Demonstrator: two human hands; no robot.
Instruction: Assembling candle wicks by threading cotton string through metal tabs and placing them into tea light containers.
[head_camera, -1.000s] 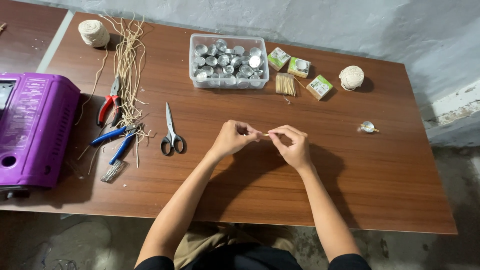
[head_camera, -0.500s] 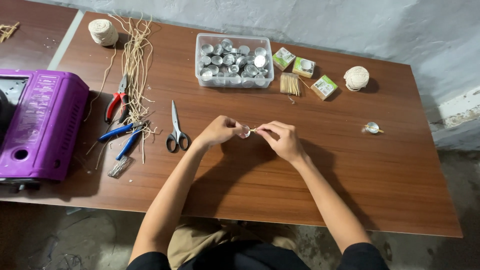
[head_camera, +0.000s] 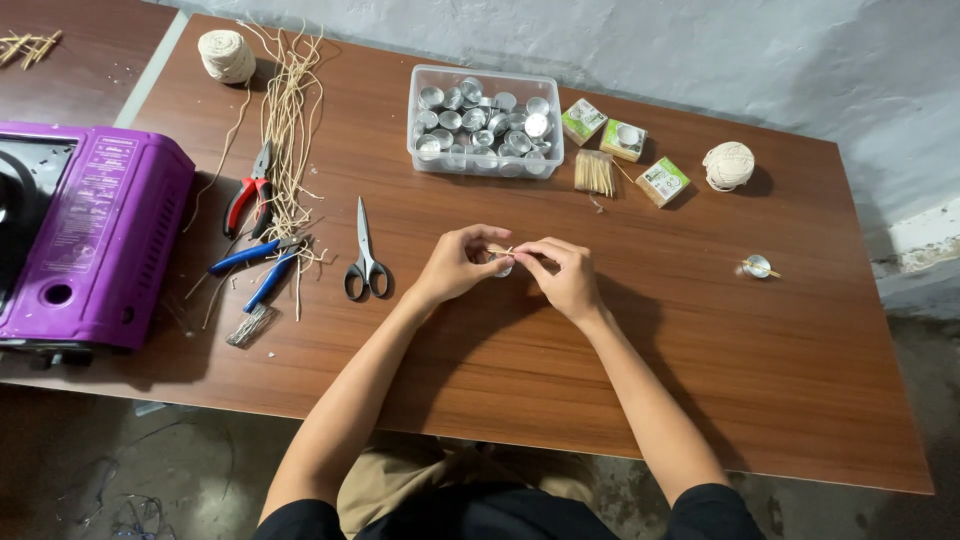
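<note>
Over the middle of the brown table (head_camera: 780, 380), my left hand (head_camera: 455, 265) and my right hand (head_camera: 565, 275) meet fingertip to fingertip. Between them they pinch a small silver metal cup (head_camera: 503, 265) with a thin pale stick or wick across it. Both hands grip this same small piece just above the tabletop. Much of the cup is hidden by my fingers.
A clear tub of several silver cups (head_camera: 485, 122), small boxes (head_camera: 622, 140), a bundle of sticks (head_camera: 596, 173) and a twine ball (head_camera: 729, 165) lie at the back. Scissors (head_camera: 365, 255), pliers (head_camera: 250, 195), cut strings (head_camera: 288, 130) and a purple stove (head_camera: 85, 235) are left; another finished cup (head_camera: 757, 266) right.
My hands have drawn closer together over the small cup and stayed near the table's middle. The camera has shifted slightly; nothing else on the table has moved.
</note>
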